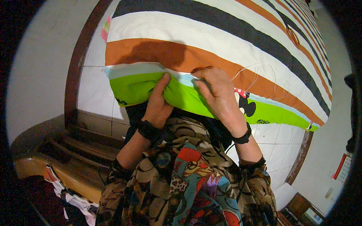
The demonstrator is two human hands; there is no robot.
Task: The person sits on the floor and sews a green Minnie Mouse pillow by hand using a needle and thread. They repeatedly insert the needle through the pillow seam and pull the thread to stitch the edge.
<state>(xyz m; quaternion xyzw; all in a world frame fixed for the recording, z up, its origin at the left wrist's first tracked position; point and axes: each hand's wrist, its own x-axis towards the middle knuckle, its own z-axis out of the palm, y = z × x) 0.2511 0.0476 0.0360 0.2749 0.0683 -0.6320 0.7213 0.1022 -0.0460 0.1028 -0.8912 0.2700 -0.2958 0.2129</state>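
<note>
A large cloth with white, black and orange stripes (147,25) spreads out before me. Along its near edge lies a bright green cloth (186,99) with a light blue border and printed cartoon figures. My left hand (159,106) grips the green cloth, thumb on top and fingers underneath, out of sight. With thumb and forefinger, my right hand (219,93) pinches at the light blue border where the two cloths meet. Loose white thread (256,70) loops over the orange stripe to its right. Whether a needle is between the right fingertips cannot be seen.
A brown loop of cord (293,36) lies on the striped cloth at the far right. To my lower left is a wooden bench (65,175) with a patterned cloth (76,202) on it. White floor tiles (94,90) show beneath.
</note>
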